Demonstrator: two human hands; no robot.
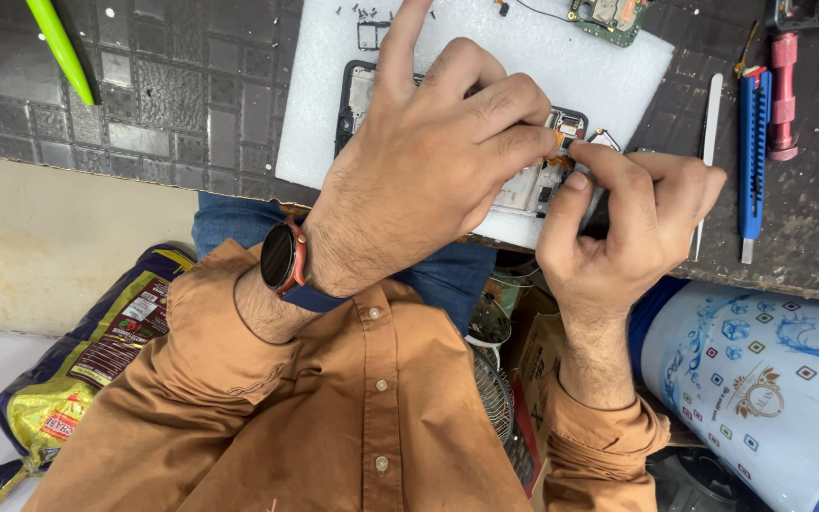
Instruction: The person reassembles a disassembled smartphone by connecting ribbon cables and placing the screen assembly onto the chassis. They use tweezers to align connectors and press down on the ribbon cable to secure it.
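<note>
Both hands work on the opened phone [523, 190] lying on the white foam pad [561, 57]: left hand [428, 161] presses it flat, right hand [637, 209] pinches a small part at its edge.

The person wears a rust-brown shirt [372, 408] with small pale buttons down the front; its long sleeves end in buttoned cuffs, creased at both wrists; under it, blue jeans [229, 220]. On the left wrist sits a watch [282, 258] — round black face, reddish case, dark blue strap; both hands are bare.
</note>
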